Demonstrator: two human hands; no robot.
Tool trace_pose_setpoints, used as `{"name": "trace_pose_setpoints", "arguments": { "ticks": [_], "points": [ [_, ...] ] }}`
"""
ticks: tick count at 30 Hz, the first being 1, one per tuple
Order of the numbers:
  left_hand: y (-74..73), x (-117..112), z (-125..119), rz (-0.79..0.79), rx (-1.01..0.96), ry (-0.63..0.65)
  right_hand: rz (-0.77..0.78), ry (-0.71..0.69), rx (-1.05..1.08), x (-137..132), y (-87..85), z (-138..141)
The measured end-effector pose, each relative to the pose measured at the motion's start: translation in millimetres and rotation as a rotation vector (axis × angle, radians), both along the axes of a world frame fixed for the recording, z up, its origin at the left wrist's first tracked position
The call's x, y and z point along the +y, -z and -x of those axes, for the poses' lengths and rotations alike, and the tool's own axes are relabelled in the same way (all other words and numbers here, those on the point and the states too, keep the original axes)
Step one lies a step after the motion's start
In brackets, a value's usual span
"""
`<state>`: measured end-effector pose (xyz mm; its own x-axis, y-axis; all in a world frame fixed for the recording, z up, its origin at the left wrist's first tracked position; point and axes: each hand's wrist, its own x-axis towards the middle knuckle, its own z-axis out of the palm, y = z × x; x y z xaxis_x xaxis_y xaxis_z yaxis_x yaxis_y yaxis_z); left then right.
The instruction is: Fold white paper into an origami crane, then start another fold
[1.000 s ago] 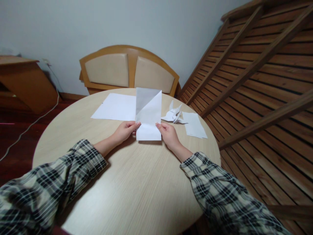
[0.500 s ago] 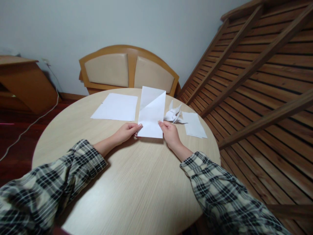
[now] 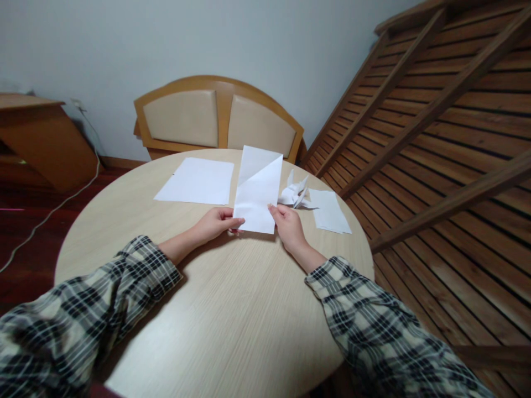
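A white sheet of paper (image 3: 259, 190), tall and narrow with a diagonal crease or edge across its upper half, is held tilted up over the table. My left hand (image 3: 218, 223) is closed on its lower left corner, thumb on the front and fingers behind. On the opposite edge, my right hand (image 3: 288, 226) pinches the paper a little higher up. Just right of the sheet lie folded white paper figures (image 3: 295, 192) with pointed tips; I cannot tell how many.
A larger white paper sheet (image 3: 199, 181) lies at the back left of the round wooden table (image 3: 215, 309). Smaller white papers (image 3: 331, 213) rest near its right edge. Beyond stands a padded wooden headboard (image 3: 224, 113); a slatted wooden panel (image 3: 440, 138) rises at the right.
The held paper has swung slightly, its top going right and its bottom left. My left thumb has slid further right and down along the lower corner. My right hand stays nearly still.
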<state>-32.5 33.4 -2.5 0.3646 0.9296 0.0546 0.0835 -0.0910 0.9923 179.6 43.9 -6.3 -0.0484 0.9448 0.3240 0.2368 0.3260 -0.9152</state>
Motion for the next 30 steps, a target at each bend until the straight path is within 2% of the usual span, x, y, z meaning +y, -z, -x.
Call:
{"name": "trace_pose_setpoints", "arguments": {
  "ticks": [7, 10, 13, 18, 22, 30],
  "points": [
    [-1.3, 0.0, -1.0, -0.005, 0.008, -0.019, -0.105, 0.112, -0.138, -4.3, -3.2, 1.6],
    [-1.5, -0.6, -1.7, 0.035, -0.020, -0.007, -0.105, 0.107, -0.107, -2.2, -1.6, 1.2],
    [-0.9, -1.4, -2.2, 0.058, -0.060, -0.003, -0.018, 0.015, 0.009, 1.3, 1.3, -0.3],
    [0.8, -0.4, -1.5, 0.033, -0.076, -0.071, 0.232, -0.141, 0.180, -0.1, -0.2, 1.0],
    [2.8, 1.7, -0.8, 0.029, -0.093, -0.135, 0.409, -0.224, 0.213, -5.0, -3.7, 6.4],
    [4.8, 0.5, -0.5, 0.052, -0.130, -0.081, 0.372, -0.169, 0.246, -3.8, -4.4, 8.6]
  ]
}}
